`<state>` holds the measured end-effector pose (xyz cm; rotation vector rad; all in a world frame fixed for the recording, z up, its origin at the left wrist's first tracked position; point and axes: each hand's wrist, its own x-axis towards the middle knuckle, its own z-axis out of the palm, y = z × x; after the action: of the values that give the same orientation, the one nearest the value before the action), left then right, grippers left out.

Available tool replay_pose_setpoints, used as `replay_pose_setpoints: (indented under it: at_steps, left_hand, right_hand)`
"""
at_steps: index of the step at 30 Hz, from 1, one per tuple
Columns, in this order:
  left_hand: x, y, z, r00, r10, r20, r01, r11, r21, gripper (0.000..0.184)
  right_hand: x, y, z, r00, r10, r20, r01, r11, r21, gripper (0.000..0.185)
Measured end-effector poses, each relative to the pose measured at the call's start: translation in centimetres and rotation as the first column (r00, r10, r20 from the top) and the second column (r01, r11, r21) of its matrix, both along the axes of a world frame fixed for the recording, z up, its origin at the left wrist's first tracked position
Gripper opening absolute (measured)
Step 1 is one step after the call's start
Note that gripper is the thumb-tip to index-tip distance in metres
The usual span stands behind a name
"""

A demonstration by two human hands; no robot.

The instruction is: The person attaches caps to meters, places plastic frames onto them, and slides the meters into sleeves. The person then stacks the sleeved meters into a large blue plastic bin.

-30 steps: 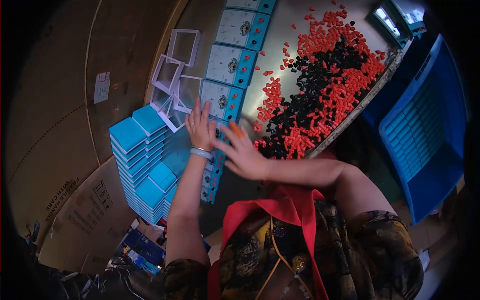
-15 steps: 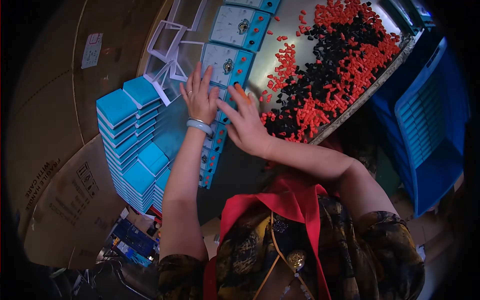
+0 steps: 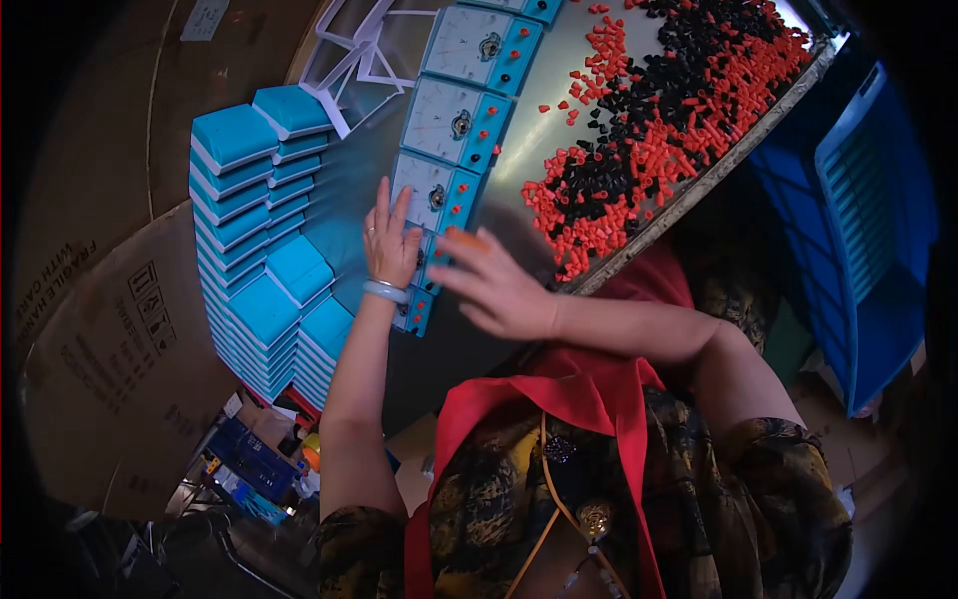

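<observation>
A row of blue-and-white meter units [image 3: 441,122] runs down the metal table, each with red and black knobs along its right strip. My left hand [image 3: 391,240], with a ring and a pale bangle, rests with spread fingers on the lower units. Just right of it, my right hand [image 3: 494,285] reaches over the row's right edge, partly smeared by motion. Something orange covers one of its fingertips; whether its fingers hold anything is unclear. Red caps [image 3: 689,135] and black caps [image 3: 624,165] lie in a mixed pile to the right.
Stacked blue-and-white cases [image 3: 235,140] stand left of the row. Clear-and-white frames [image 3: 359,50] lie at the upper left. A metal rim [image 3: 699,185] borders the table's right side, beyond which is a blue bin [image 3: 858,230]. Brown cardboard [image 3: 110,369] stands at the left.
The view has shifted, so the table's contents appear nearer the top. My left hand lies beside units lower in the row, and my right hand has moved with it.
</observation>
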<state>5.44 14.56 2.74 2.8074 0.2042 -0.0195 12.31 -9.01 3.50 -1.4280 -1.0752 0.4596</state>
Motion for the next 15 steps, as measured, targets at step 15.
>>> replay_pose_setpoints:
  at_steps: [15]
  left_hand:
    - [0.0,0.0,-0.4,0.994,0.021,0.105,-0.013,0.997,-0.075,0.054]
  right_hand:
    - [-10.0,2.3,-1.3,1.0,0.001,0.011,0.0,0.995,-0.101,0.076]
